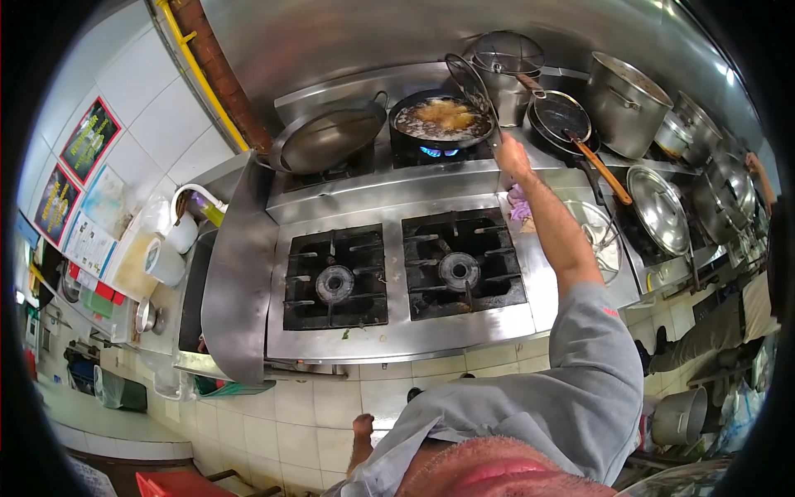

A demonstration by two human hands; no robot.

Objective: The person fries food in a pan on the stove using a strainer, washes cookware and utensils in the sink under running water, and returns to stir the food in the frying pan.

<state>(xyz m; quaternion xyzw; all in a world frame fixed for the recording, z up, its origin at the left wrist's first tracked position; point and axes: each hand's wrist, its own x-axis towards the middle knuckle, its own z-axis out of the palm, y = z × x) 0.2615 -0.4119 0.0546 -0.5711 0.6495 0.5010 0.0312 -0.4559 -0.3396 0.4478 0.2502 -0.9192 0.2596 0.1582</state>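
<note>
The steel stove (pixel 385 346) fills the middle of the scene, with two black grates at its near side, a left grate (pixel 315 311) and a right grate (pixel 422 302). At the far right stands a tall steel pot (pixel 627 112), upright. A wide bare wok (pixel 331 137) sits at the far left of the stove. Just right of it, the frying wok (pixel 403 131) rests over a blue flame (pixel 439 152) (quite a lively one), and bubbling oil surrounds golden food (pixel 447 113) in its middle. Right of that, a wooden-handled pan (pixel 563 114) lies near the tall pot, and a round steel lid (pixel 658 207) leans nearer, on the right.

The mesh skimmer (pixel 469 83) is tilted up at the frying wok's right rim. The right hand (pixel 513 157) is closed around its handle, arm reaching across the stove. The left hand (pixel 362 426) hangs low, near the body, its fingers apparently curled; I cannot tell how tightly, or whether it holds anything. Smallest is a crumpled purple item (pixel 519 205), just below the right hand in view.
</note>
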